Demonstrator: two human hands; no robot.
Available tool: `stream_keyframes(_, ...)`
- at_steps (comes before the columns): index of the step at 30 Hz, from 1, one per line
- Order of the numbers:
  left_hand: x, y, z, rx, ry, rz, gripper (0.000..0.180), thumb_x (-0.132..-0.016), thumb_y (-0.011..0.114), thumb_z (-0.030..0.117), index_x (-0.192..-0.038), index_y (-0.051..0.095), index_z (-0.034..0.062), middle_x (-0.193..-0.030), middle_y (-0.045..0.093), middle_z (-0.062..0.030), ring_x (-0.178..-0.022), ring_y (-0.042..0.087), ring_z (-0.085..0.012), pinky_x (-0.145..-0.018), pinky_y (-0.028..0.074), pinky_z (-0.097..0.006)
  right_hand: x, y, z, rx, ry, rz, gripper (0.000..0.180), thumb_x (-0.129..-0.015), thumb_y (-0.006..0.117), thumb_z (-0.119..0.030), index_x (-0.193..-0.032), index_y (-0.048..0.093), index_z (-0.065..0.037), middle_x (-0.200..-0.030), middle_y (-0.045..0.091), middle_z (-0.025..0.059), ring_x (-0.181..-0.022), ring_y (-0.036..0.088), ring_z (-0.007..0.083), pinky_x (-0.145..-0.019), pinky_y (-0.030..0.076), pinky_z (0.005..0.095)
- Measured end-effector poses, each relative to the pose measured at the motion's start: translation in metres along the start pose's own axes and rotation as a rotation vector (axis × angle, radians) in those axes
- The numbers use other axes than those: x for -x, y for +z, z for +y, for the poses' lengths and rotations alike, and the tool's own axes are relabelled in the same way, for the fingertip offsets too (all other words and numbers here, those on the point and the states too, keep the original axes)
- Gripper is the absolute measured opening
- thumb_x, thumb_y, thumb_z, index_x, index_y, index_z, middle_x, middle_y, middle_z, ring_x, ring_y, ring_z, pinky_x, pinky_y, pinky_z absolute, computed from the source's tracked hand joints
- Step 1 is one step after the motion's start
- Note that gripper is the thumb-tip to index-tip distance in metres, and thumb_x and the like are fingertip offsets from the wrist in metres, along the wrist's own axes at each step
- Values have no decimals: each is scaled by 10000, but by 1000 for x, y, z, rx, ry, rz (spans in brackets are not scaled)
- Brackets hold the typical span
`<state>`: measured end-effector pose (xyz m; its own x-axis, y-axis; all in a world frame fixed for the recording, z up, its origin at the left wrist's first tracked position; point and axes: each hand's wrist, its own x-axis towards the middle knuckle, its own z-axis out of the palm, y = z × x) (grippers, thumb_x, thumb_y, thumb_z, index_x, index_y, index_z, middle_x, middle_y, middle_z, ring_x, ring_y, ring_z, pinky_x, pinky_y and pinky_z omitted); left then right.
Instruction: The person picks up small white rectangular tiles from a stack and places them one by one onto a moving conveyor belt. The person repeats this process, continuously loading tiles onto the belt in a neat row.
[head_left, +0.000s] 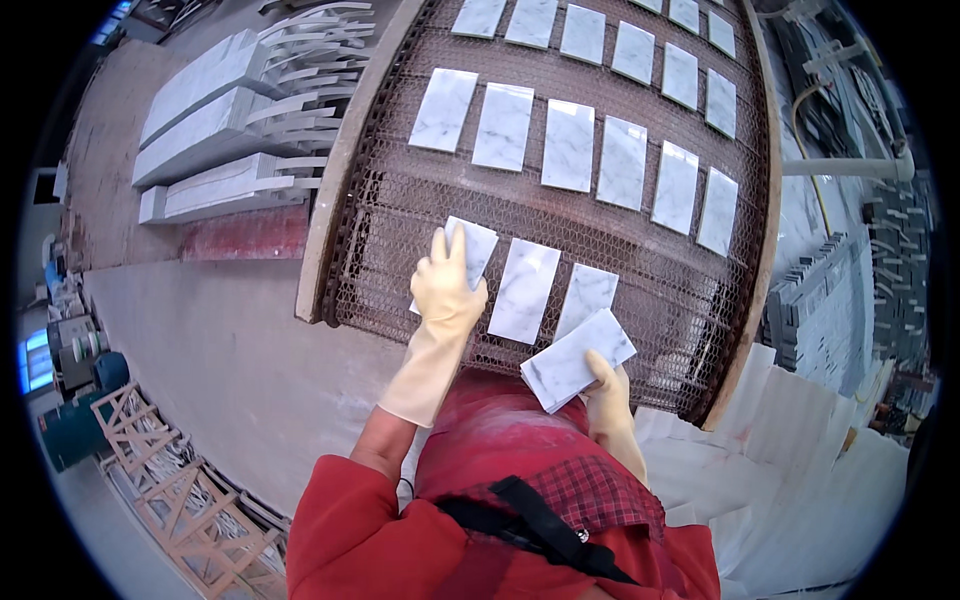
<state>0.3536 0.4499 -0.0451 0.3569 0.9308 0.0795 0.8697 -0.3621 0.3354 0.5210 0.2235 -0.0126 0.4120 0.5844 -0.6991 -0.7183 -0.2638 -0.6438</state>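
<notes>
Fingers [457, 242] of the left hand [447, 288], in a smooth cream rubber glove, lay spread over a glossy white, grey-veined rectangular tile [480, 248]; whether they gripped it or merely rested could not be told. That tile was at the near left of a brown wire-mesh conveyor belt [570, 220]. The right hand [607, 395], in a matching glove, grasped a tilted stack of similar tiles [570, 358], thumb on top; at least two layers showed. Three tiles made up the nearest row, the stack partly covering the rightmost. Beyond were two rows of six, then three cut off by the picture's edge. Two long pale rails [352, 165] flanked the mesh.
</notes>
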Motion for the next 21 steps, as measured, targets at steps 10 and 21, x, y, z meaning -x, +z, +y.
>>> stream_keyframes(10,7,-10,-44,253,-48,67,937,-789,874,293,-1604,464,81,-1595,511,-241,-1386,578,-429,-1164,493,-489,-4,-16,25,-62,1,-33,640,-1012,691,-232,-1543,470,51,-1431,648,151,-1271,673,282,-1118,505,420)
stream_keyframes(21,-23,-13,-95,-142,-10,113,701,-862,845,284,-1469,579,58,-1450,609,-204,-1155,669,-424,-988,563,-509,4,-20,33,-60,-19,-29,682,-1008,704,-252,-1567,450,44,-1465,627,150,-1303,656,277,-1126,502,419)
